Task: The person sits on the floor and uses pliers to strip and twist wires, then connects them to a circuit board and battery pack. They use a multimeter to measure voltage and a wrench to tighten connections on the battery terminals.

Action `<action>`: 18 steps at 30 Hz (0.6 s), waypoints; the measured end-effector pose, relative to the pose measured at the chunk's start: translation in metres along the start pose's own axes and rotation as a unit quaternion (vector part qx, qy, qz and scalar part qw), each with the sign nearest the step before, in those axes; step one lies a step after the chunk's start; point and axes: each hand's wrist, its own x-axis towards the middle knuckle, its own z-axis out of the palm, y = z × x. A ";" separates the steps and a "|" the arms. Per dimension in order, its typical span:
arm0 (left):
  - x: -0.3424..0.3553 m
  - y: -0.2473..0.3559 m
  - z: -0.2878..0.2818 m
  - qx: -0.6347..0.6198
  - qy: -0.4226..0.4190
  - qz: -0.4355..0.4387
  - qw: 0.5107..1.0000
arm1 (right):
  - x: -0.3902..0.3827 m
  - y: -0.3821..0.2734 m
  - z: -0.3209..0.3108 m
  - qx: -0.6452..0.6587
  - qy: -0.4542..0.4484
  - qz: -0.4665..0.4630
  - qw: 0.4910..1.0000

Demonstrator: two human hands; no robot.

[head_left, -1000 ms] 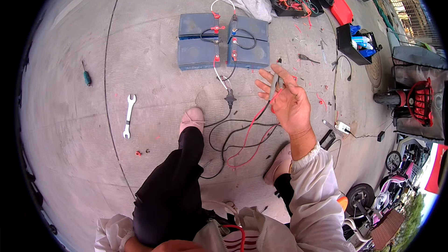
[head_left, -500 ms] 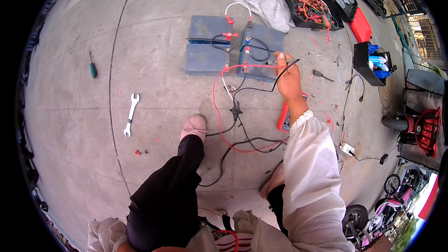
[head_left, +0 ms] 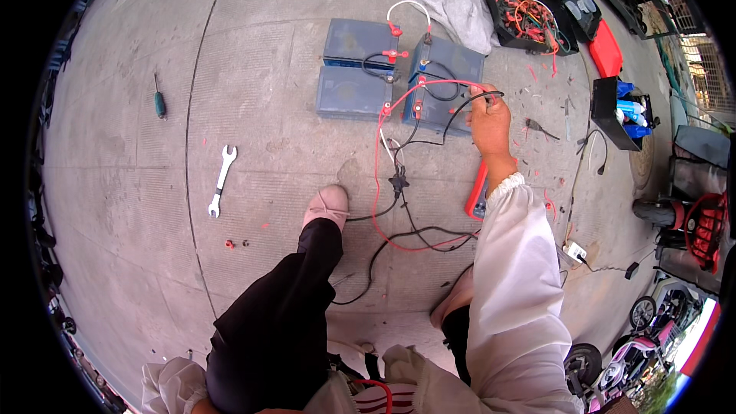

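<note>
Several grey-blue box batteries stand close together on the concrete, joined by short black and white cables with red and blue terminal ends. My right hand is beside the near right battery, fingers closed around a red lead and a black lead. What its fingertips grip at the lead ends is hidden. Below that wrist lies a red-edged multimeter, partly covered by my sleeve. A black cable junction rests in front of the batteries. My left hand is mostly cut off at the bottom edge, its fingers hidden.
A double-ended spanner and a green-handled screwdriver lie left. Far right are a black case of wires, a grey cloth and a black box of blue-and-white containers. Loose cables cross the floor between my feet.
The whole view has shifted slightly. My right hand has turned, so the grey probe seen in it before is no longer visible. The red lead now arches higher over the batteries.
</note>
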 end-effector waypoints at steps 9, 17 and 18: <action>-0.006 -0.002 -0.006 0.012 0.006 -0.004 1.000 | -0.005 0.000 0.020 0.109 -0.060 0.023 0.992; -0.008 -0.002 -0.008 0.011 0.004 -0.002 1.000 | -0.010 -0.002 0.036 0.035 -0.118 -0.014 0.992; -0.008 -0.002 -0.008 0.012 0.006 -0.003 1.000 | -0.010 -0.001 0.036 0.034 -0.116 -0.013 0.993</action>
